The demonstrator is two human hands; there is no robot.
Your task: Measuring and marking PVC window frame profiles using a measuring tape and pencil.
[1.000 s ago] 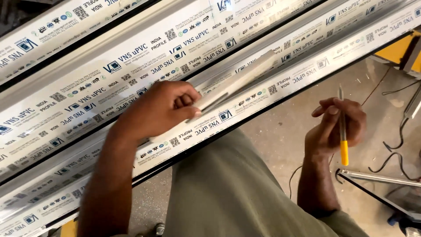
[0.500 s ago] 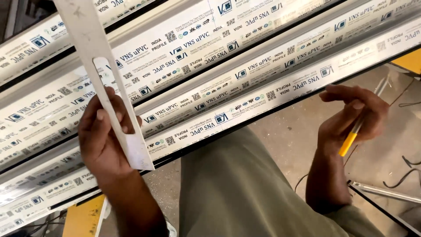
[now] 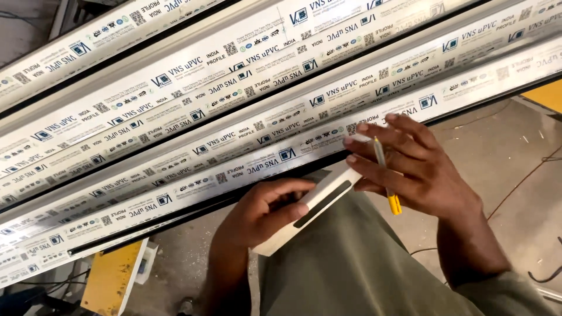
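Long white bars (image 3: pixel 246 111) fill my view. Just below them, my left hand (image 3: pixel 263 213) grips a white strip (image 3: pixel 310 208); my right hand (image 3: pixel 415 167) pinches a yellow pencil (image 3: pixel 387 178).

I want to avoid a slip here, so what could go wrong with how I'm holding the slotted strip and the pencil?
1. The left hand pinches the white slotted strip only at one end; its free end may swing or drop.
2. The yellow pencil sits loosely between the right hand's fingers while they touch the strip; it could slip out.
3. The strip lies close under the long white profiles, so it may knock against them.
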